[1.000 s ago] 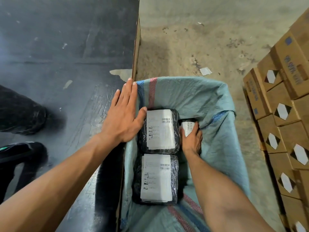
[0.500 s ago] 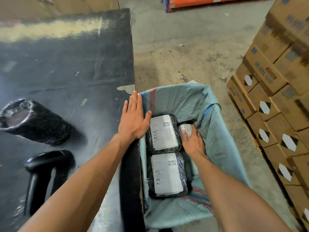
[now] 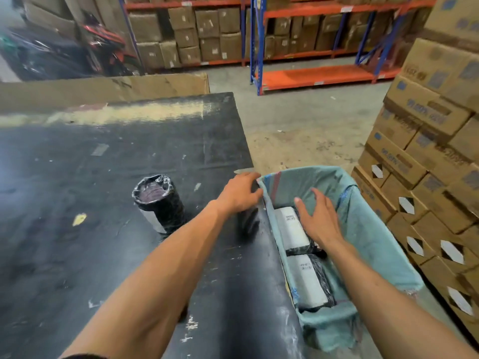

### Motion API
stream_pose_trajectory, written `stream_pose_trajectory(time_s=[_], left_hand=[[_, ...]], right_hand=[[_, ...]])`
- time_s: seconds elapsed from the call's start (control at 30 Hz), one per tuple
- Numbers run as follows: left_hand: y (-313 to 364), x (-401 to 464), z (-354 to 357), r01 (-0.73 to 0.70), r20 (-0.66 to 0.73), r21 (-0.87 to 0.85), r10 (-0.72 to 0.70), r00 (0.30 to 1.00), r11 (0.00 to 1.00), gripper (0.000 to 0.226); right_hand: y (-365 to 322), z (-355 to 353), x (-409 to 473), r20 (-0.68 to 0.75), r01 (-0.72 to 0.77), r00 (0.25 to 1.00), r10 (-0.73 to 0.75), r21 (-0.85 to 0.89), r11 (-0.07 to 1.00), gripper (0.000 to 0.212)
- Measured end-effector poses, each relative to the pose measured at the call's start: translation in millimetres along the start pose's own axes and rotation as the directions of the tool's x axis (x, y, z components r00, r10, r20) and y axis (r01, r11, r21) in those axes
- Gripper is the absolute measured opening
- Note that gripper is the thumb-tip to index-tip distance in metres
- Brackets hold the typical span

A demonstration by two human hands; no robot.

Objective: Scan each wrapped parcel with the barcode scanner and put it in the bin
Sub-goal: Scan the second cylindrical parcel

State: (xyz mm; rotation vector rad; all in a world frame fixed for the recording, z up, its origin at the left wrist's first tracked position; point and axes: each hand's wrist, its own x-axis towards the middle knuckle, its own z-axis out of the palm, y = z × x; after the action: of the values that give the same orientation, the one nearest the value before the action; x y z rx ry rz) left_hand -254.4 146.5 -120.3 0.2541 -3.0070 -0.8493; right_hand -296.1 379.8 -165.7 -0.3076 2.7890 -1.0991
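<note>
Parcels (image 3: 291,228) lie in bin (image 3: 368,229) beneath empty, spread right hand (image 3: 317,216); left hand (image 3: 239,194) empty on rim.

empty hands (image 3: 239,194) (image 3: 317,216) over bin (image 3: 368,229), two parcels (image 3: 291,228) (image 3: 307,282) inside

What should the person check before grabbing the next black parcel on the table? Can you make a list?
1. Right hand empty: ok, open above the bin, holding nothing.
2. Left hand free: ok, resting at the table edge.
3. Next parcel within reach: ok, standing upright on the table near the left hand.
4. Room in the bin: ok, two labelled parcels lie along one side.
5. Barcode scanner at hand: cannot tell, not in view.
</note>
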Motion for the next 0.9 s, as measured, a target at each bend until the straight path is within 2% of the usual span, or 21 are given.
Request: stream_pose_trajectory(time_s=[0.17, 0.23, 0.33, 0.47, 0.57, 0.67, 0.77, 0.83, 0.9], left_hand=[[-18.9, -38.1, -86.1, -0.198, 0.065, 0.173, 0.190, 0.980, 0.965, 0.046], [-34.0, -59.1, -119.2, -0.283, 0.099, 0.228, 0.267, 0.959, 0.932, 0.043], [-58.9, -86.5, -157.9, -0.329, 0.198, 0.356, 0.273, 0.941, 0.875, 0.045], [-92.5, -115.9, -179.1, -0.349, 0.397, 0.599, 0.112, 0.911, 0.721, 0.063], [-111.4, -128.8, -173.7, -0.366, 0.459, 0.688, 0.014, 0.888, 0.627, 0.079], [-121.2, -136.1, -163.4, -0.400, 0.442, 0.746, 0.054, 0.895, 0.532, 0.084], [-126.6, -140.0, -162.3, -0.418, 0.393, 0.807, 0.147, 0.907, 0.417, 0.076], [-134.1, -142.7, -168.1, -0.400, 0.359, 0.789, 0.179, 0.916, 0.467, 0.069], [-145.8, -148.0, -176.4, -0.322, 0.283, 0.691, 0.168, 0.944, 0.647, 0.063]], right_hand=[[-87.5, 16.4, -29.3, -0.020, 0.192, 0.981, -0.191, 0.040, 0.981, 0.066], [-119.7, 29.0, -46.7, 0.038, 0.243, 0.969, -0.245, 0.062, 0.968, 0.066], [-157.8, 51.1, -78.3, 0.159, 0.282, 0.945, -0.287, 0.058, 0.958, 0.071], [-190.3, 86.4, -124.0, 0.329, 0.288, 0.913, -0.243, -0.094, 0.953, 0.086], [-201.3, 114.2, -152.3, 0.413, 0.233, 0.900, -0.141, -0.181, 0.955, 0.094], [-207.0, 139.5, -173.6, 0.468, 0.139, 0.883, -0.043, -0.173, 0.975, 0.096], [-209.7, 155.8, -182.9, 0.452, 0.046, 0.892, -0.001, -0.091, 0.995, 0.091], [-208.8, 159.8, -184.0, 0.443, -0.018, 0.897, 0.015, 0.002, 1.000, 0.087], [-207.8, 159.0, -183.1, 0.419, -0.060, 0.908, 0.019, 0.085, 0.995, 0.083]])
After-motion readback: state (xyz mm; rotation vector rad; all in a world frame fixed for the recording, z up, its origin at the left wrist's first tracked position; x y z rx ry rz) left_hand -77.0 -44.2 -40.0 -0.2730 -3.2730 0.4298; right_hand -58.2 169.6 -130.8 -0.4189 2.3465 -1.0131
